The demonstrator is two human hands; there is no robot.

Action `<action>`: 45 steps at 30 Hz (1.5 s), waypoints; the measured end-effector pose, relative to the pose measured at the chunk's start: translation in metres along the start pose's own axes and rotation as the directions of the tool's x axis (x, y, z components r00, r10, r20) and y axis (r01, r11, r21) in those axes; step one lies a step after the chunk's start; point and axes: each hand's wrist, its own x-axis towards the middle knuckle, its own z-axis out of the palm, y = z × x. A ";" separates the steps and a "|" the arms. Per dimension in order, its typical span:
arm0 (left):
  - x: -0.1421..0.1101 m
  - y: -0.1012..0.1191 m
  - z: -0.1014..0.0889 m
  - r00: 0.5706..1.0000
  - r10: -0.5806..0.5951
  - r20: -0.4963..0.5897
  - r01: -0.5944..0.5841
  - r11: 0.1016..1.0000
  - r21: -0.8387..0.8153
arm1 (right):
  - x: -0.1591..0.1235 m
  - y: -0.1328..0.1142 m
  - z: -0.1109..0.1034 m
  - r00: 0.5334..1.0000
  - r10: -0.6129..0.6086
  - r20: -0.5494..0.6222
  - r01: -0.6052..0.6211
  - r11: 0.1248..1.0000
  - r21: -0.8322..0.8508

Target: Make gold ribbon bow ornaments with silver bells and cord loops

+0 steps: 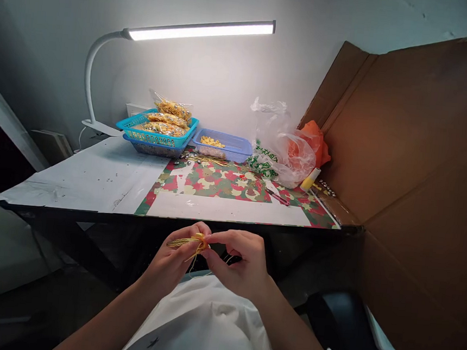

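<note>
In front of the table edge, my left hand (174, 258) is closed around a small bundle of yellow cord (182, 242). Thin golden loops stick out from the bundle toward the left, and loose yellow strands hang below it. From the other side my right hand (242, 260) reaches in, its thumb and index finger pinched at the bundle's right end. A thin strand also trails near the right palm. Fingers hide part of the bundle, so I cannot make out its exact shape.
A lit lamp (201, 32) arches over the table (90, 179). Behind are a turquoise basket (155, 136) with bagged yellow pieces, a blue basket (236, 148), and plastic bags (277, 141). A pink cutter (277, 197) lies on the patterned sheet. Cardboard (425, 132) stands at right.
</note>
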 end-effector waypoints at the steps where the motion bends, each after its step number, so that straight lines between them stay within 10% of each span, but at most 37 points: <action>1: 0.000 0.000 0.000 1.000 -0.003 0.000 0.003 1.000 -0.010 | 0.000 0.000 0.000 1.000 0.013 -0.008 -0.013 1.000 0.005; 7: 0.003 -0.002 -0.002 0.999 -0.046 0.028 0.048 0.997 -0.055 | -0.001 0.003 -0.001 0.945 0.321 0.069 -0.328 0.928 0.178; 11: 0.006 -0.002 -0.001 0.994 -0.086 0.061 0.094 0.985 -0.148 | 0.005 0.007 -0.002 0.835 0.498 0.234 -0.549 0.727 0.412; 20: 0.007 -0.005 0.001 0.969 -0.173 0.176 0.211 0.950 -0.229 | 0.011 0.033 -0.007 0.597 0.517 0.613 -0.798 0.306 0.519; 26: 0.009 -0.009 -0.001 0.962 -0.192 0.194 0.245 0.921 -0.303 | 0.003 0.034 0.000 0.522 0.509 0.685 -0.821 0.083 0.565; 31: 0.012 -0.014 -0.006 0.961 -0.209 0.182 0.260 0.908 -0.328 | -0.005 0.036 0.015 0.653 0.586 0.479 -0.704 0.239 0.668; 37: 0.012 -0.025 -0.017 0.965 -0.229 0.125 0.258 0.911 -0.321 | -0.011 0.039 0.025 0.706 0.645 0.294 -0.648 0.420 0.635; 45: 0.014 -0.021 -0.017 0.975 -0.223 0.021 0.220 0.937 -0.270 | -0.008 0.027 0.004 0.867 0.499 0.007 -0.481 0.832 0.275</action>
